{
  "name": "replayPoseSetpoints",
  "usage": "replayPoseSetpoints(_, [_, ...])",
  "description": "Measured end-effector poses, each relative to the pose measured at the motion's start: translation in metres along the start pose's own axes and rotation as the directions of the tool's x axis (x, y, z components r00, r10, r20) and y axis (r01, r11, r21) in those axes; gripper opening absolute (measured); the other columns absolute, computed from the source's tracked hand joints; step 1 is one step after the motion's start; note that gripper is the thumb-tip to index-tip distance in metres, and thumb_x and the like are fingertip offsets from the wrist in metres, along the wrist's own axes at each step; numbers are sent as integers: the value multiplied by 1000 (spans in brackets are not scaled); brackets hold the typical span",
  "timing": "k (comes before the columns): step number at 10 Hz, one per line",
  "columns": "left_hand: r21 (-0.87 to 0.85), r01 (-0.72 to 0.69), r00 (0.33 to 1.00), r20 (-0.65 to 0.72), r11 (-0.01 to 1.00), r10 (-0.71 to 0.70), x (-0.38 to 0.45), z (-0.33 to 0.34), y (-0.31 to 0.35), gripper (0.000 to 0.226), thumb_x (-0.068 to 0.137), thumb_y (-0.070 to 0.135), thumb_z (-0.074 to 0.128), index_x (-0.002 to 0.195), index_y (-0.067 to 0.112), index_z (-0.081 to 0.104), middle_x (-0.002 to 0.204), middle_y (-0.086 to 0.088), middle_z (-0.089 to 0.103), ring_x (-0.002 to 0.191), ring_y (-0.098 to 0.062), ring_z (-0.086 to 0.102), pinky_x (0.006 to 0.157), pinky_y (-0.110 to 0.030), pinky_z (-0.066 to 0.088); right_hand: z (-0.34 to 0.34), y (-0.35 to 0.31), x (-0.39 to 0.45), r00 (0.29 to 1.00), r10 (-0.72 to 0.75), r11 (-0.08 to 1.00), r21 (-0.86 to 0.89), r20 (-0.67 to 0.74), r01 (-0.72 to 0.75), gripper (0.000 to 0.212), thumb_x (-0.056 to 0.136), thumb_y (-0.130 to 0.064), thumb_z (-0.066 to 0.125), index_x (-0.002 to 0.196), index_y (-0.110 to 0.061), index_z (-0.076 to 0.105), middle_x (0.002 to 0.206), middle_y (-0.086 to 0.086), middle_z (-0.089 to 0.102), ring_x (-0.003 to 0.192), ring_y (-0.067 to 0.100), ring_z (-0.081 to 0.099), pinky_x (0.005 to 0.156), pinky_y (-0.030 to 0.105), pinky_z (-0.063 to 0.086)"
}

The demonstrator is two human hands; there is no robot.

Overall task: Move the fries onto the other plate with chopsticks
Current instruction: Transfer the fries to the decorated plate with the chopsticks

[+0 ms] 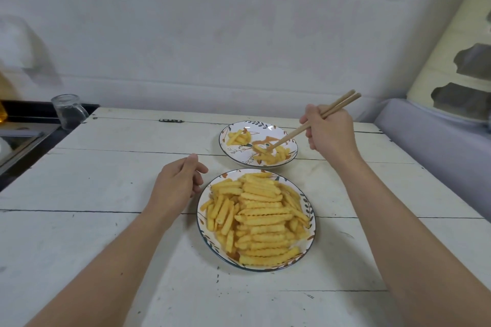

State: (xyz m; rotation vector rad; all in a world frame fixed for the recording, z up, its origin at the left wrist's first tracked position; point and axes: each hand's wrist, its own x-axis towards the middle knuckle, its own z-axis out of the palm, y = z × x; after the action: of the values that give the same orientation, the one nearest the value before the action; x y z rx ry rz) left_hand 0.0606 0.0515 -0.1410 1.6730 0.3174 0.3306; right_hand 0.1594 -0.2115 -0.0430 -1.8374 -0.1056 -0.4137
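1. Fingers [316,138] of the right hand [330,133] were curled round a pair of wooden chopsticks [305,129], pinching them partway along their length, with the blunt ends sticking up and back past the knuckles.
2. Down at the tips, the chopsticks reached into the far plate [288,138] and met a fry [261,149] there; whether the fry was clamped between the tips or only touched could not be told.
3. That far plate held two small groups of fries, one at its left side [237,137] and one at its near right side [273,157], with a brown painted pattern showing between them.
4. Fingers of the left hand [178,184] were loosely curled and apart, holding nothing; the hand hovered or rested just left of the near plate [309,210], close to its rim.
5. Most of the crinkle-cut fries [261,216] lay heaped on the near plate, covering nearly all of it.
6. Both plates sat near each other on a white plank table [106,167], the far one just behind and slightly right of the near one.
7. Off at the table's far left corner stood a clear glass mug [69,111], beside a dark counter with a metal tray [18,145].
8. Along the right edge ran a grey cushion [435,138].
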Motion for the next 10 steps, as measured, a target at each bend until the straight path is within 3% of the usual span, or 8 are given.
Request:
replayPoseSetpoints(2, [8,-6,1000,7,1000,6,0,-2,0,47,109,37,46,90,6,74,71,-6,61,61,-18,58,63,-32,46,14,3,-10,984,-41,995,-78,173,56,35,102,-23,55,72,-10,69,46,-13,56,41,7,47,43,21,38])
replayPoseSetpoints(3, [18,-12,1000,7,1000,12,0,-2,0,47,109,38,45,90,6,74,71,-6,61,60,-18,58,63,-32,46,16,3,-14,980,-46,995,-77,195,62,38,103,-29,54,74,-9,69,47,-14,57,41,5,47,43,21,38])
replayPoseSetpoints(5, [17,-9,1000,6,1000,9,0,-2,0,46,109,37,46,89,6,74,70,-5,61,61,-18,58,63,-33,46,7,-3,-11,982,-36,999,-13,184,39,39,102,-30,55,75,-7,71,51,2,52,41,15,44,41,25,37])
replayPoseSetpoints(7, [13,-7,1000,5,1000,7,-1,-2,1,46,109,36,46,88,6,74,69,-5,61,61,-20,58,62,-33,46,9,2,-13,975,-29,999,-14,220,33,48,104,-40,50,77,-4,67,57,7,53,41,19,46,41,25,38])
replayPoseSetpoints(8, [3,-1,1000,2,1000,1,-1,-2,1,47,109,36,46,89,5,74,69,-5,61,60,-18,57,62,-32,46,-4,-12,-11,988,-50,990,136,147,30,54,106,-42,44,74,-4,64,50,7,51,37,23,44,38,23,32])
replayPoseSetpoints(9, [3,1,1000,4,1000,-1,-1,-1,1,47,109,37,46,89,5,74,69,-5,61,59,-17,57,62,-32,46,-27,-34,-11,973,-56,965,263,224,-5,58,107,-40,44,63,-9,66,45,8,48,34,22,37,39,23,26])
replayPoseSetpoints(10, [16,1,1000,11,1000,-1,-1,0,1,46,109,37,46,89,5,74,68,-4,61,60,-17,57,64,-33,45,-41,-51,-20,917,-67,978,206,394,-17,61,106,-38,45,54,-13,66,43,10,46,29,19,34,38,22,23])
